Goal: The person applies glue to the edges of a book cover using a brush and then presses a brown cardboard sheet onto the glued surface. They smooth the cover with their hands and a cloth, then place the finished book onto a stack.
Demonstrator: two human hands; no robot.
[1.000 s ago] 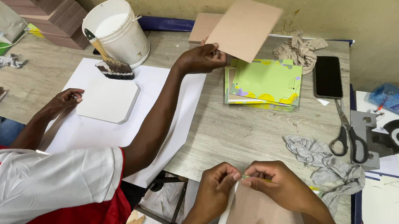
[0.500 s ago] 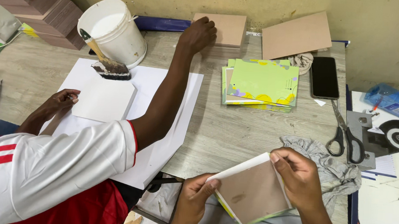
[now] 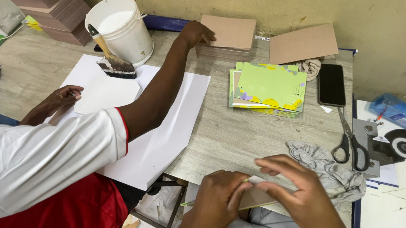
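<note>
I grip a flat brown booklet [image 3: 254,197] with my left hand [image 3: 216,201], while my right hand [image 3: 296,195] lies open and flat on it, at the table's near edge. Finished green-covered booklets [image 3: 270,87] are stacked ahead of my right hand; bare brown boards [image 3: 229,33] beyond remain uncovered. The white bucket [image 3: 121,27], far left, shows white contents.

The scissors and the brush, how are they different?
The scissors lie flat on the right of the table beside the grey rag; the brush is propped slanting against the white bucket on the left. The scissors have black handles and look clean; the brush has a pale wooden handle and dirty bristles. No hand touches either.
</note>
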